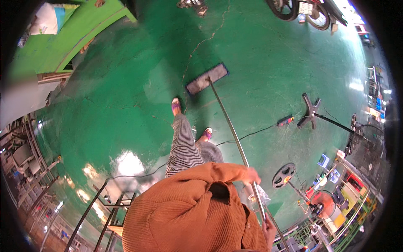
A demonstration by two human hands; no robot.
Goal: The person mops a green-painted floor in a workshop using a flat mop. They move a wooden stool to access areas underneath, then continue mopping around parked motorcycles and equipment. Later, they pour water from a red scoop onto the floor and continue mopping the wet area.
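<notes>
A flat floor mop [219,72] with a wide grey-white head and dark blue edging lies on the green floor ahead of my feet. Its long metal pole [228,119] slants back toward my right side. My left hand [251,175], its arm across my front, is wrapped round the pole at mid-length. Farther back along the pole, close to my body, my right hand [268,230] grips it as well. The fingers of the right hand are partly hidden. A clear plastic bag [261,195] shows beside the pole below my left hand.
A cable with a power strip [285,121] crosses the floor on the right. Nearby are a black star-shaped stand base [310,111] and a fan's round base [284,175]. A motorcycle [289,6] stands far right; a green bench [54,46], far left; a metal frame [113,210], near left.
</notes>
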